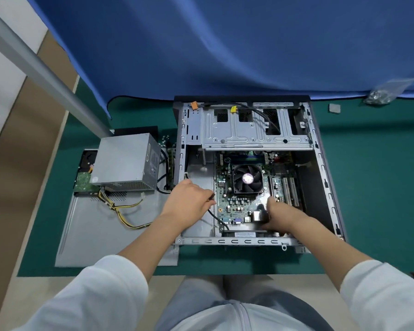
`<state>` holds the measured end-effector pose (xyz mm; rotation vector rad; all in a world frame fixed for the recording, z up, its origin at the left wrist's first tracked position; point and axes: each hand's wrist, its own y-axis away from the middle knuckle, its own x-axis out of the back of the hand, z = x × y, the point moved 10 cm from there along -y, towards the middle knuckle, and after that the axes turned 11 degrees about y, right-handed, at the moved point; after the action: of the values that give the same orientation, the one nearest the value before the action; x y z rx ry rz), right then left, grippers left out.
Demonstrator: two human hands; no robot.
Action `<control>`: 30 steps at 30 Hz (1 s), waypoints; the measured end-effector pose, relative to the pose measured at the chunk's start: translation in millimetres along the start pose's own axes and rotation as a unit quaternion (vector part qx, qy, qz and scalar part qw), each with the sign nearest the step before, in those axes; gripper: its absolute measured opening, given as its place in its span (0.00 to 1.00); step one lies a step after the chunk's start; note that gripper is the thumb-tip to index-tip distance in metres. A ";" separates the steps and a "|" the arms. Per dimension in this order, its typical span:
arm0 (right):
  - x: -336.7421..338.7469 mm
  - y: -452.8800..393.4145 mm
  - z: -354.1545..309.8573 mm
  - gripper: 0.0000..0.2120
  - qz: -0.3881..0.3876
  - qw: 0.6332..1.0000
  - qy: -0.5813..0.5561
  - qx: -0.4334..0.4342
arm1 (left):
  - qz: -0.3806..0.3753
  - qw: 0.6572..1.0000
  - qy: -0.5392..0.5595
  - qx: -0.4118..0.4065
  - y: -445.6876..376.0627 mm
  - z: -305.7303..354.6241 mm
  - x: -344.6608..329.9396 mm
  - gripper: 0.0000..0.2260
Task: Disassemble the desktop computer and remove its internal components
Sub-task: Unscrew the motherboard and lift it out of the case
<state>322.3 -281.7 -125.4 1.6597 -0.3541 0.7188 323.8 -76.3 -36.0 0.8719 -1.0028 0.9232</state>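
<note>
The open computer case [325, 168] lies on its side on a green mat. Inside it sits the motherboard [239, 204] with a black CPU fan [247, 179] in its middle. My left hand [189, 201] is at the board's left edge, its fingers curled round a black cable [216, 219] that runs down to the case's near wall. My right hand [281, 217] grips the board's near right part by the rear port block [257, 215]. A metal drive cage [253, 132] spans the far half of the case.
Left of the case, a grey power supply [127, 163] with yellow-black wires [127, 211] rests on the removed side panel [93, 232], over a hard drive [85, 180]. A bag of screws [380, 95] and a small chip [334, 108] lie far right. A blue cloth [225, 44] hangs behind.
</note>
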 end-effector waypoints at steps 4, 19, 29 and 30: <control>17.8 -6.0 -12.1 0.27 0.074 0.976 0.199 0.040 | 0.012 1.000 0.013 -0.001 1.2 0.6 2.6 0.15; 85.6 39.8 -21.4 0.17 0.242 0.900 0.323 0.166 | 0.091 0.988 0.122 -0.012 8.0 2.0 21.4 0.18; 106.1 67.1 -35.1 0.16 0.236 0.902 0.300 0.201 | 0.164 0.945 0.278 0.051 18.8 -20.0 31.7 0.19; 111.0 70.3 -34.4 0.17 0.236 0.903 0.298 0.200 | 0.174 0.936 0.302 0.056 18.8 -20.9 36.4 0.18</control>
<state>355.9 -246.9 1.6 1.6395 -0.1675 1.7089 322.1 -42.7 -4.8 0.4491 -0.5727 1.4531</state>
